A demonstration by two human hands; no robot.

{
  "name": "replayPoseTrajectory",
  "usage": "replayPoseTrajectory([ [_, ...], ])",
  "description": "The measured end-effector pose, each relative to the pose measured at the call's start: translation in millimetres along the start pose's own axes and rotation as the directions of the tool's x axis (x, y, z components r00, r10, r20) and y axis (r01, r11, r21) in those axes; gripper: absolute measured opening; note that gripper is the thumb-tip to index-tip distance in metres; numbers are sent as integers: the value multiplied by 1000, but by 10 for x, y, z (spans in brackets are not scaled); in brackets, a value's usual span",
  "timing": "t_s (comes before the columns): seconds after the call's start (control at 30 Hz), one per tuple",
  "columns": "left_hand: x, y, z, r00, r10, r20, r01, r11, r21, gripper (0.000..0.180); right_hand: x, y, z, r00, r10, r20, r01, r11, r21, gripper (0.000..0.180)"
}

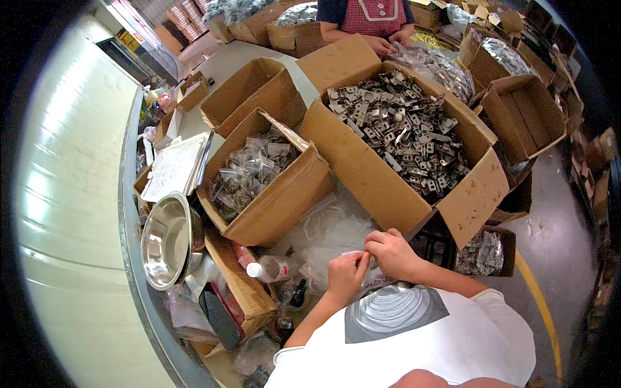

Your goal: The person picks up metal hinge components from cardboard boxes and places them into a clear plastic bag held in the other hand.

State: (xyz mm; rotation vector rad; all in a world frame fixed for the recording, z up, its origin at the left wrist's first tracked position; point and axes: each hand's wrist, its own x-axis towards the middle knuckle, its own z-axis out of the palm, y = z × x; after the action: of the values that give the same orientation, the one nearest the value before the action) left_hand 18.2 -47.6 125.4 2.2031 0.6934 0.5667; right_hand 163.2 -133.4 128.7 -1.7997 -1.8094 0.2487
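Observation:
Close to my body, both hands meet over a heap of clear plastic bags (pixel 317 236). My left hand (pixel 346 278) pinches the edge of a small clear plastic bag (pixel 352 253), its thumb and fingers pressed together. On the same bag's other side, my right hand (pixel 391 254) is closed too, fingers bent. Most of this bag is hidden by the hands. Beyond them stands an open cardboard box (pixel 362 184) full of loose metal hinge parts (pixel 404 132). Left of it, a smaller box (pixel 278 204) holds bagged parts (pixel 252 171).
A clear bottle (pixel 277 268) with a white cap lies left of my hands. Farther left are a steel bowl (pixel 150 242) and a paper stack (pixel 173 171). Across the table a person in a checked apron (pixel 372 19) handles plastic bags (pixel 440 68). An open carton (pixel 524 119) stands at right.

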Motion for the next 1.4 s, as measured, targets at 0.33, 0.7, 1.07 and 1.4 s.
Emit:
replayPoseTrajectory([
  [0.33, -53, 7, 205, 999, -45, 6, 45, 998, -52, 22, 8, 74, 62, 987, 93, -128, -110, 985, -130, 18],
  [0.7, 118, -181, 41, 960, -275, 59, 266, 821, -505, 35, 74, 1, -177, 921, -328, -212, 270, 926, -262, 26],
  [1.07, 148, -450, 62, 937, -340, 80, 350, 906, -240, 16, 54, -18, -304, 917, -398, 34, 397, 903, -164, 12],
  [1.4, 154, -515, -291, 984, 53, 170, 40, 864, -503, 17, 538, 1150, -1357, 982, 185, -48, -190, 966, -177, 24],
])
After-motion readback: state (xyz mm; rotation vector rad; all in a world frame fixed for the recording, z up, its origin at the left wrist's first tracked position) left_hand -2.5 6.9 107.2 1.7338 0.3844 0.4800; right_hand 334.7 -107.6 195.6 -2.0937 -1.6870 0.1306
